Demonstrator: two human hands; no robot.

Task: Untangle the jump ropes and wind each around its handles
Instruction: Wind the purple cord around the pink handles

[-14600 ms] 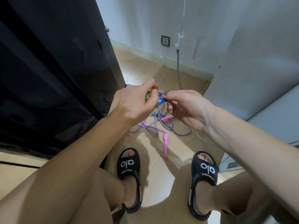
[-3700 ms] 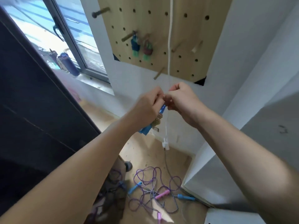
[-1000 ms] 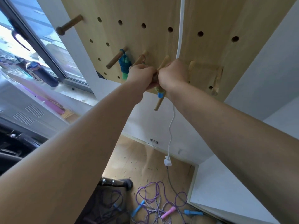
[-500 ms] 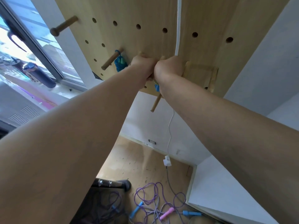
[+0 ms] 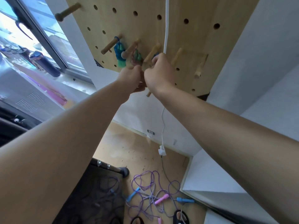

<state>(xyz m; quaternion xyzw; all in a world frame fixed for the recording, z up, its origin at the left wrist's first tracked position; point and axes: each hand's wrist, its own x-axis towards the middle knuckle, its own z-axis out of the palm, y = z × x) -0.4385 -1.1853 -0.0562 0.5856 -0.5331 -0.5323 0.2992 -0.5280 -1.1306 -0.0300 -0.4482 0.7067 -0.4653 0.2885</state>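
Both hands are reaching up to a pale wooden pegboard [image 5: 191, 46]. The right hand [image 5: 159, 68] is curling around a blue wound jump rope [image 5: 155, 56] on a smooth round peg [image 5: 152, 51]; the left hand [image 5: 131, 76] is curled beside it, its hold hidden. If the loop is sitting shallow, the bundle could slip off. On the floor, thin braided purple ropes [image 5: 150, 191] are lying knotted with plastic handles.

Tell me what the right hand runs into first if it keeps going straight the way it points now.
Most likely the wooden pegboard. The right hand reaches up toward it, between two wooden pegs, beside a hanging white cable. A blue bit peeks past the fingers; depth is unclear, so that could come first.
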